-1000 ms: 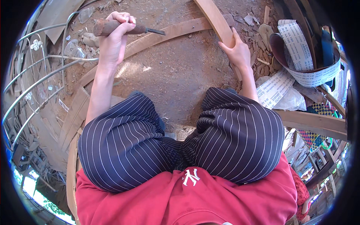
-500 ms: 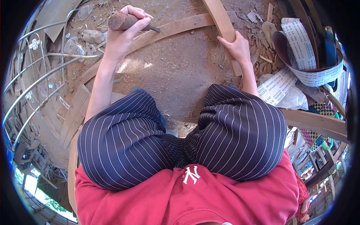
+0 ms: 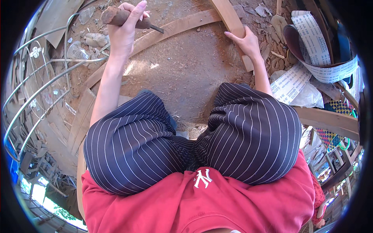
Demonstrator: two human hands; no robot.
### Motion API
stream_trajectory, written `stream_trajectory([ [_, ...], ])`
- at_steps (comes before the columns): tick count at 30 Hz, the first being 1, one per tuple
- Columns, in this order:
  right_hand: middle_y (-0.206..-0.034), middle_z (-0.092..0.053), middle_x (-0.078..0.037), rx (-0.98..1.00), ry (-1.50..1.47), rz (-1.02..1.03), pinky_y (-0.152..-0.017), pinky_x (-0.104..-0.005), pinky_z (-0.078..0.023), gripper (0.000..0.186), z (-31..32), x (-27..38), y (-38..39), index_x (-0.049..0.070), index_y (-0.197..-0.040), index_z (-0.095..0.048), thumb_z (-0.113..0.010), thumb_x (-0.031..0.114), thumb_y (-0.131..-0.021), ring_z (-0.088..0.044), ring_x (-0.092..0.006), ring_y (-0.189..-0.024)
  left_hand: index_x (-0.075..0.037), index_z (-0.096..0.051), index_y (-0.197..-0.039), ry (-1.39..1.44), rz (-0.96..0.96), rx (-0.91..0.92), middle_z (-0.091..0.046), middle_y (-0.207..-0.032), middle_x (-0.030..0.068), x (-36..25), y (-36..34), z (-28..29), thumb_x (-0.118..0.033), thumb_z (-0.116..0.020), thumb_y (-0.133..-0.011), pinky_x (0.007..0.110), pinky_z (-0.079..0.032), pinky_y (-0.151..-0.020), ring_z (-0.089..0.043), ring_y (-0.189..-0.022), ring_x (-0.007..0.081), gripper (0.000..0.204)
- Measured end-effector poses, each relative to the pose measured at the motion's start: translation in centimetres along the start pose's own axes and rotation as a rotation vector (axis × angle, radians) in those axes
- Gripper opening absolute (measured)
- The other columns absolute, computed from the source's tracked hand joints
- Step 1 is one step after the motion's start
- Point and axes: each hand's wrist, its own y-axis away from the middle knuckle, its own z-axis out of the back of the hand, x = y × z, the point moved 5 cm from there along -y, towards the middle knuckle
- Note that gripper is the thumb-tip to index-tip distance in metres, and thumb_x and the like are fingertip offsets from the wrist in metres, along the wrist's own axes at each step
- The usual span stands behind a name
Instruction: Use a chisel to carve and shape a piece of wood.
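Note:
My left hand (image 3: 123, 37) is closed round a chisel (image 3: 115, 16) with a thick, worn wooden handle. Its short, narrow metal blade points right, over a curved wooden strip (image 3: 178, 28) on the ground; I cannot tell if the two touch. My thumb is raised along the upper side of the grip. On the right, my right hand (image 3: 247, 43) grips a straight wooden board (image 3: 228, 17) near its lower end, thumb on top and the other fingers mostly hidden. That board lies slantwise across the curved strip and runs out of the top edge.
Bent metal rods (image 3: 37, 91) form a frame at the left, near wood scraps. At the right are a looped abrasive belt (image 3: 316, 42), a clear plastic bag (image 3: 311, 96) and another curved wooden piece (image 3: 330, 121). My knees in striped trousers (image 3: 128, 143) flank the dirt ground (image 3: 175, 73).
My left hand has shifted slightly left and up, its thumb now lifted, and more of the chisel's blade shows. My right hand and the board's lower end sit a little higher.

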Motion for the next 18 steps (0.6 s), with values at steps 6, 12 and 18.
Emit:
stream_trajectory([
  [6, -0.101, -0.071, -0.024, -0.011, 0.055, 0.017, -0.086, -0.0426, -0.054, 0.079, -0.1, -0.1, 0.0, 0.000, -0.114, -0.063, -0.075, 0.067, -0.073, -0.070, -0.0365, -0.097, -0.012, -0.051, -0.077, 0.199, 0.067, 0.124, -0.051, -0.074, 0.0007, 0.0, -1.0, -1.2, -0.015, -0.060, -0.098, 0.051, -0.044, -0.105, -0.057, -0.087, 0.0170, 0.023],
  [12, -0.101, -0.072, -0.024, -0.025, 0.042, 0.033, -0.086, -0.0429, -0.054, 0.078, -0.4, 0.1, 0.0, 0.000, -0.114, -0.064, -0.075, 0.066, -0.074, -0.071, -0.0364, -0.096, -0.011, -0.050, -0.075, 0.293, 0.044, 0.061, -0.051, -0.073, 0.0023, 1.3, -0.9, -1.9, -0.014, -0.056, -0.097, 0.052, -0.042, -0.106, -0.057, -0.086, 0.0199, 0.023],
  [18, -0.100, -0.072, -0.024, -0.029, 0.023, 0.034, -0.086, -0.0428, -0.055, 0.076, -0.6, -0.2, -0.1, -0.001, -0.111, -0.065, -0.076, 0.064, -0.074, -0.072, -0.0359, -0.095, -0.010, -0.052, -0.075, 0.418, 0.028, -0.179, -0.053, -0.073, 0.0049, 3.0, -0.1, -1.4, -0.010, -0.057, -0.092, 0.055, -0.043, -0.103, -0.057, -0.085, 0.0230, 0.018],
])
